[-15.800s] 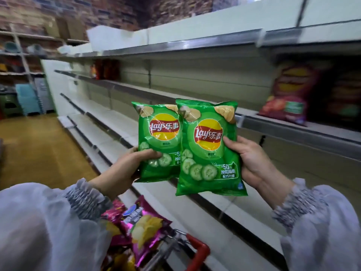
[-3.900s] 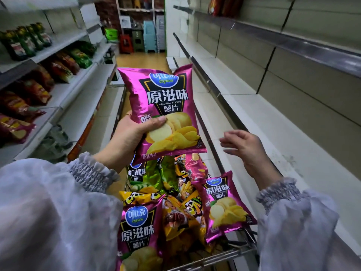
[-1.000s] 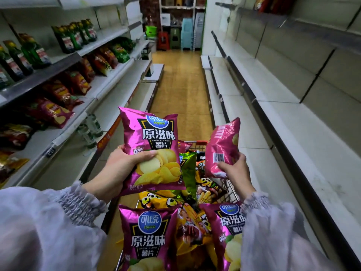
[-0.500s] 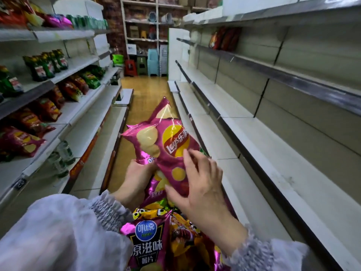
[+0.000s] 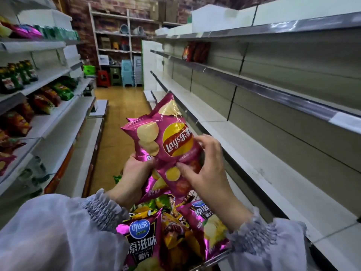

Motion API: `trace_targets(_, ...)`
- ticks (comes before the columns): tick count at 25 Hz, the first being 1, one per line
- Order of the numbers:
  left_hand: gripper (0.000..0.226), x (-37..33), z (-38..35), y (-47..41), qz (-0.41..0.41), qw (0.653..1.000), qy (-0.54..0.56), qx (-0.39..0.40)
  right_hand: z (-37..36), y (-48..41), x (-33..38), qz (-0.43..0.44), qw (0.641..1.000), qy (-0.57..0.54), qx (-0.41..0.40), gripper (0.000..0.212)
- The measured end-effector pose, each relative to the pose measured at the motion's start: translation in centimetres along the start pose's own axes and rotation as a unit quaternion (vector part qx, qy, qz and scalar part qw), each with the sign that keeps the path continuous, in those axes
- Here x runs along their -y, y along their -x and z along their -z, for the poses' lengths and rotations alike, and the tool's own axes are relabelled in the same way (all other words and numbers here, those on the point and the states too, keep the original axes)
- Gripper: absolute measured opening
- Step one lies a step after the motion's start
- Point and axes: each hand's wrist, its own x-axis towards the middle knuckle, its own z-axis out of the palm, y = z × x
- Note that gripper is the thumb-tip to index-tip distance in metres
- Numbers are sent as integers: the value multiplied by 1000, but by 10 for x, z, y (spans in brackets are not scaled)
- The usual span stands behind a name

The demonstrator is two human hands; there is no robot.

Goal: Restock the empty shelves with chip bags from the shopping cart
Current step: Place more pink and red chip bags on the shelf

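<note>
A pink Lay's chip bag (image 5: 166, 137) stands tilted in front of me, above the shopping cart (image 5: 215, 258). My left hand (image 5: 132, 175) grips its lower left corner together with a magenta Copico bag (image 5: 154, 187) that sits mostly hidden behind it. My right hand (image 5: 207, 165) holds the Lay's bag at its right side, thumb on the front and fingers curved over the edge. The cart below holds several more bags, among them two magenta Copico bags (image 5: 140, 237). Bare white shelves (image 5: 259, 159) run along my right.
Shelves on the left (image 5: 48, 118) carry red and green snack bags and bottles. The wooden aisle floor (image 5: 121, 114) leads to stacked plastic stools (image 5: 127, 75) and a back rack. A few red bags (image 5: 195, 51) stand far off on an upper right shelf.
A second ago each hand held its own bag apart. Now the Lay's bag lies against the Copico bag in my left hand, and my right hand has slid to its right edge.
</note>
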Motion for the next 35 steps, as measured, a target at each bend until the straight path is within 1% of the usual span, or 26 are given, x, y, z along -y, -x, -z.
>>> trace_targets(2,52,-5,-1,4,-11,1000,-5,13,15,-8,5,-121,991,-22,53,93)
trace_targets(3,55,-8,-1,7,-15,1000,-4,20,21,-12,6,-162,982,-51,80,102)
trace_targets(5,62,-12,-3,12,-21,999,3,39,29,-14,10,-200,965,-112,126,104)
trace_targets(6,59,-14,-3,14,-21,999,6,43,31,-13,14,-204,960,-122,145,102)
trace_targets(8,37,-17,-6,20,-17,999,7,42,31,-9,20,-207,956,-120,172,93)
trace_targets(9,32,-18,-8,23,-14,999,8,44,32,-7,23,-215,951,-132,180,86)
trace_targets(10,32,-18,-9,25,-9,999,10,48,35,-5,27,-229,941,-162,188,77)
trace_targets(12,33,-19,-14,29,-4,998,10,54,43,-3,30,-262,910,-247,206,58)
trace_targets(14,34,-19,-21,29,-15,998,-2,53,54,-3,28,-279,889,-295,212,41)
trace_targets(15,40,-20,-29,33,-19,998,-6,57,60,-3,26,-281,887,-302,208,40)
trace_targets(17,54,-23,-47,40,-32,997,-13,72,73,-1,22,-298,877,-326,190,49)
trace_targets(18,52,-23,-60,43,-39,995,-14,88,84,1,20,-307,870,-344,176,50)
trace_targets(21,23,-27,-103,53,-65,986,-18,151,128,11,23,-318,861,-374,132,40)
trace_targets(22,19,-30,-119,59,-74,982,-21,172,146,15,25,-316,861,-381,116,38)
trace_targets(24,17,-36,-159,75,-96,971,-23,216,188,25,30,-298,876,-372,79,39)
trace_targets(26,3,-42,-196,99,-120,963,-26,242,226,36,38,-287,891,-349,31,41)
trace_targets(27,14,-44,-212,111,-126,956,-25,265,243,41,40,-286,893,-346,3,40)
trace_targets(28,20,-46,-230,127,-126,947,-25,294,261,49,43,-284,893,-347,-25,40)
trace_targets(29,20,-45,-244,141,-123,940,-24,317,276,57,44,-282,893,-348,-45,41)
trace_targets(33,3,-29,-288,175,-76,924,-4,374,323,95,48,-289,891,-334,-105,44)
trace_targets(35,7,-17,-303,184,-53,920,-7,388,336,113,47,-305,886,-325,-128,47)
